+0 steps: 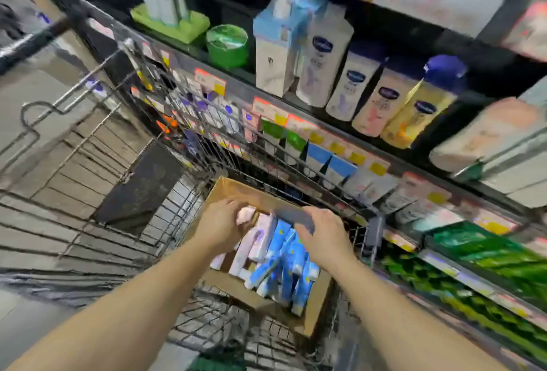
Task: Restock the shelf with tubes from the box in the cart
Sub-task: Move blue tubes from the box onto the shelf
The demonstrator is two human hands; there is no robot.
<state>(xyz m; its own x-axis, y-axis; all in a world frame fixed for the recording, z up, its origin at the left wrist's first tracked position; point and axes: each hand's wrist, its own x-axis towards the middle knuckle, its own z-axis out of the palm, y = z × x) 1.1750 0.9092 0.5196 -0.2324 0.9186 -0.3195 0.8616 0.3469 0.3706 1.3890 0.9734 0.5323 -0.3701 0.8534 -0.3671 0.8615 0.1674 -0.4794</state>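
Note:
A brown cardboard box (313,302) sits in the wire cart (97,181), filled with several pink and blue tubes (284,255). My left hand (220,222) reaches into the box's far left corner and its fingers curl round a pale pink tube (245,214). My right hand (322,234) hovers over the blue tubes with fingers bent downward; the blur hides whether it holds anything. The shelf (340,130) runs along the right, with tubes (322,160) standing on a lower level behind the cart's wire side.
White lotion bottles (322,53) and a green tub (227,45) stand on the upper shelf. Green packs (473,252) fill the lower right shelf. A dark panel (139,187) lies in the cart left of the box. The whole frame is motion-blurred.

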